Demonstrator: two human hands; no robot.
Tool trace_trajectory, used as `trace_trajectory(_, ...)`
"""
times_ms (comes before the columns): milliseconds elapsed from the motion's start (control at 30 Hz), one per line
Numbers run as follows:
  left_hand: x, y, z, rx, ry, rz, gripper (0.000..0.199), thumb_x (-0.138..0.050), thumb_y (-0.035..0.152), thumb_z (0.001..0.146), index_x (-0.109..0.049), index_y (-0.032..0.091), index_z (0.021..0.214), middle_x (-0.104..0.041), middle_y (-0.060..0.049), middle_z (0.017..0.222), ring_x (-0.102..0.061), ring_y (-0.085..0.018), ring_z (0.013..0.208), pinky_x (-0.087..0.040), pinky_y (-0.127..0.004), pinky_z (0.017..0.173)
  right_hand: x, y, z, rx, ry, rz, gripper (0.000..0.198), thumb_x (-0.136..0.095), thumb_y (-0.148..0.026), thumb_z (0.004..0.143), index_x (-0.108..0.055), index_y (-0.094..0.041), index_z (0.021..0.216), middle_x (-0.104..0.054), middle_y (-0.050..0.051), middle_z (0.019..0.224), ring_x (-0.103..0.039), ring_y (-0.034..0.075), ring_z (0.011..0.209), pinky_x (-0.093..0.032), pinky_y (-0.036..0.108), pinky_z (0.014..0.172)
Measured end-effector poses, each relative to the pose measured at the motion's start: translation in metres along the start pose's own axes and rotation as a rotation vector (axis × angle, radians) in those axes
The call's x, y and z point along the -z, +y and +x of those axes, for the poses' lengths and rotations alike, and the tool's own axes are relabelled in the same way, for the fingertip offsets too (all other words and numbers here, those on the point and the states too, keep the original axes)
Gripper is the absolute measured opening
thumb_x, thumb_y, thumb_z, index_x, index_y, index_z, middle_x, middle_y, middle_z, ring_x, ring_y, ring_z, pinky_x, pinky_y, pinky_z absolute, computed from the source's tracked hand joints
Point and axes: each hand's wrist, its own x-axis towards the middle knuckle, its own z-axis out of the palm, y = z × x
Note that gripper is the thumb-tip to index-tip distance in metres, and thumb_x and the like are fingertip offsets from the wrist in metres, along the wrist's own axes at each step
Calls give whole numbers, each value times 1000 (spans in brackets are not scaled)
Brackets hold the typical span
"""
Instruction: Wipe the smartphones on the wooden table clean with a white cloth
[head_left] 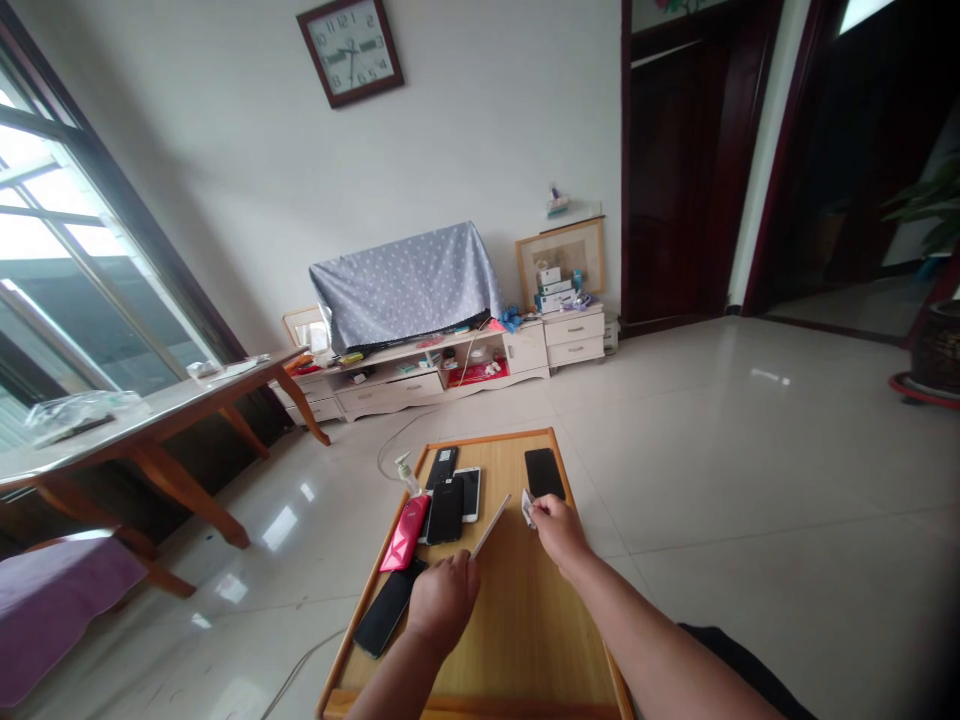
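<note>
Closed around the lower end of a thin whitish phone (491,527), my left hand (445,598) holds it tilted, almost edge-on to me, above the wooden tray table (525,630). My right hand (559,532) pinches a small crumpled white wipe (528,508) just right of that phone. A dark phone (544,472) lies flat beyond my right hand. On the table's left side are a red phone (406,533), a black phone (446,511), a white-framed phone (471,494) and another dark phone (441,465). One more black phone (386,612) lies beside my left wrist.
A clear pump bottle (409,474) stands at the table's left edge. Farther off are a low white cabinet (390,392), a cloth-covered shape (405,285) and a long wooden table (161,410). A cable (300,665) runs over the tiled floor.
</note>
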Motion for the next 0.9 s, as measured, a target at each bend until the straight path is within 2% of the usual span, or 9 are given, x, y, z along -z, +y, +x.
trace_trajectory(167,0,-14,3,123,97,-316,41,-36,50,96,-59,23,116,-70,-6,92,-66,-21,83,-46,-32,76,-4,2,-1,4,-2,32,25,-54,-46,83,-65,-23,83,-72,0,78,-65,18,73,-42,25,62)
trace_trajectory(300,-12,-20,6,236,119,-609,62,-41,73,86,-61,19,109,-66,-4,81,-62,-17,69,-48,-28,64,-9,6,1,-8,1,19,28,-52,-48,85,-65,-24,87,-73,2,80,-66,19,73,-43,26,61)
trace_trajectory(367,-20,-24,7,284,104,-716,67,-40,78,82,-61,18,104,-63,-1,73,-59,-15,62,-46,-27,58,-10,8,2,-10,1,13,29,-51,-47,85,-66,-23,94,-74,3,85,-66,19,76,-44,26,63)
trace_trajectory(500,-30,-30,10,359,56,-821,63,-38,75,82,-59,18,100,-56,2,63,-56,-13,55,-43,-24,52,-10,11,4,6,-19,-4,36,-52,-42,85,-66,-21,111,-75,4,94,-68,20,82,-46,27,67)
trace_trajectory(600,-32,-33,12,399,30,-804,60,-41,71,82,-60,17,101,-57,2,63,-57,-14,55,-42,-25,50,-9,11,2,35,-55,-28,27,-52,-36,84,-70,-23,100,-76,2,92,-68,20,84,-46,27,71)
trace_trajectory(667,-32,-34,13,393,35,-751,58,-44,68,82,-60,17,105,-62,-1,71,-62,-16,63,-47,-28,57,-10,9,1,51,-71,-45,22,-53,-32,83,-71,-24,92,-76,2,92,-68,19,86,-46,26,72)
trace_trajectory(733,-33,-33,11,361,56,-665,59,-55,63,78,-59,16,114,-66,-5,89,-65,-20,81,-51,-32,72,-10,8,-1,59,-78,-62,21,-53,-29,83,-71,-24,91,-76,1,92,-69,19,86,-46,26,73)
trace_trajectory(833,-35,-30,4,289,83,-513,74,-71,53,66,-52,13,126,-59,-11,116,-59,-26,107,-48,-38,94,-10,8,-3,64,-80,-85,20,-54,-28,83,-71,-25,91,-76,2,94,-69,19,88,-46,26,74)
trace_trajectory(900,-36,-27,0,231,78,-433,76,-73,45,64,-50,15,129,-54,-12,124,-56,-26,112,-45,-37,99,-10,7,-4,64,-81,-100,19,-54,-28,84,-71,-25,92,-76,2,94,-68,19,88,-46,26,74)
